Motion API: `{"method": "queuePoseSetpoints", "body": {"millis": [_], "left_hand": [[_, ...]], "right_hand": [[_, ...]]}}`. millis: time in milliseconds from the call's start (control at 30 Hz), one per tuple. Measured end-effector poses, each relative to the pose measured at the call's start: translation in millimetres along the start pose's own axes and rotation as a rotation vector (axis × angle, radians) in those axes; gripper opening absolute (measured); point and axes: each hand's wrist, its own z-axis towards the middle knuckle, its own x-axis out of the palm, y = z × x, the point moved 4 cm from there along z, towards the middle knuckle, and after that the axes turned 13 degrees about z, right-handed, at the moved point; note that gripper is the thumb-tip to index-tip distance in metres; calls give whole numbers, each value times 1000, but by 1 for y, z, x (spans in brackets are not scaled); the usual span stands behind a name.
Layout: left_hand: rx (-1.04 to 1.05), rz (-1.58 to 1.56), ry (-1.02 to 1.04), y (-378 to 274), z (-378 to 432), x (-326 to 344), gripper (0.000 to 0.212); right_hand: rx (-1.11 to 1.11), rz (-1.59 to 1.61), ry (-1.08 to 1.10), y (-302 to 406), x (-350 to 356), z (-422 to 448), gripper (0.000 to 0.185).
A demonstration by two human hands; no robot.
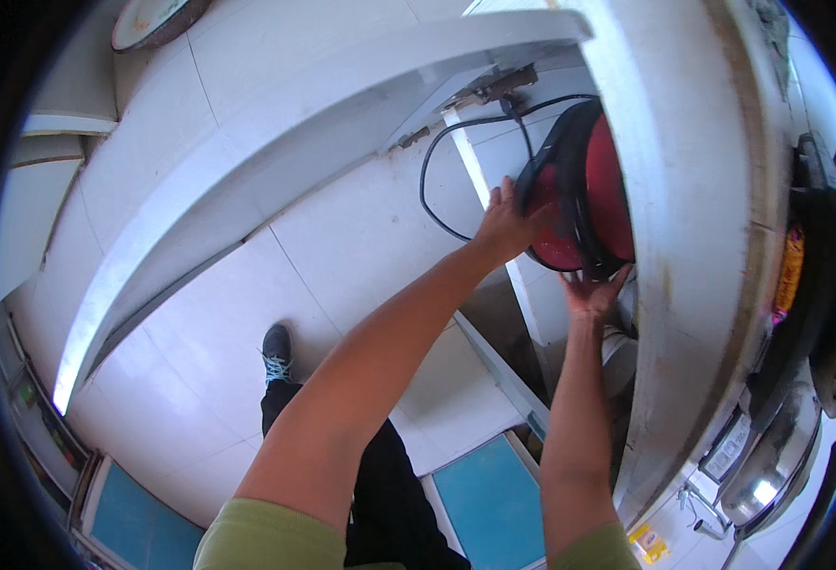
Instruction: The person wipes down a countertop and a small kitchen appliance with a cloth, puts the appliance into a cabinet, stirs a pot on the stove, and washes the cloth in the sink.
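Note:
A round red and black electric appliance (607,185) sits partly inside the cupboard below the worktop, tilted on its edge. My left hand (510,226) lies against its near red face with the fingers spread. Underneath, my right hand (592,293) supports its lower rim, palm up. The appliance's black power cord (426,171) loops out to the left, and a black plug (509,105) hangs near the cupboard's upper corner. The worktop edge hides the far side of the appliance.
A white cupboard door (275,167) stands open on the left. Pans, including a shiny steel one (774,463), and an orange packet (788,278) line the worktop (689,214). Below are a blue-panelled door (489,499) and my shoe (277,349). A basin (154,25) is at the top left.

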Motion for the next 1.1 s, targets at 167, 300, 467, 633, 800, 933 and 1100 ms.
{"method": "queuePoseSetpoints", "body": {"millis": [167, 300, 467, 633, 800, 933, 1100], "left_hand": [[494, 391, -537, -18, -142, -54, 69], [389, 1032, -1143, -59, -282, -182, 69], [-178, 1152, -550, 1, -317, -258, 51], [-76, 1263, -312, 31, -316, -236, 57], [-152, 617, -30, 31, -321, -141, 67], [-394, -21, 86, 17, -315, -62, 31], [-382, -306, 288, -18, -284, 31, 5]], "right_hand": [[-36, -77, -359, -46, -39, -106, 69], [77, -206, -483, -102, -66, -223, 25], [156, -422, -160, -100, -77, -337, 52], [-18, -833, 110, -46, -68, -403, 46], [-23, -809, 31, -7, -102, -447, 39], [-9, -854, -5, 23, -115, -468, 37], [-79, -885, 29, 55, -143, -481, 34]]}}
